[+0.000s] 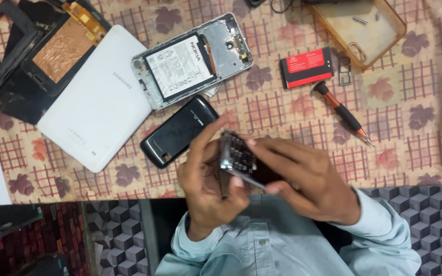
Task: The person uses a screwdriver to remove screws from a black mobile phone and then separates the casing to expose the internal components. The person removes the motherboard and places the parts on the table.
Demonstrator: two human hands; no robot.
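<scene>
Both hands meet over the table edge, close to the person's chest. Left hand and right hand grip a small keypad phone between them, its long axis running near-vertically, fingers clasped around its edges.

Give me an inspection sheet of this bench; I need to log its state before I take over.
Surface: table under a checked cloth with leaf print.
Job's things: small keypad phone, held in both hands above the table edge.
Clutter: black back cover, opened smartphone with its battery showing, white tablet back, red and black battery, screwdriver, clear amber case, dismantled black frame.
Grippers: left hand and right hand both grip the keypad phone.
Cables: dark cable at the top edge, mostly cut off.
Surroundings: cube-patterned floor.
</scene>
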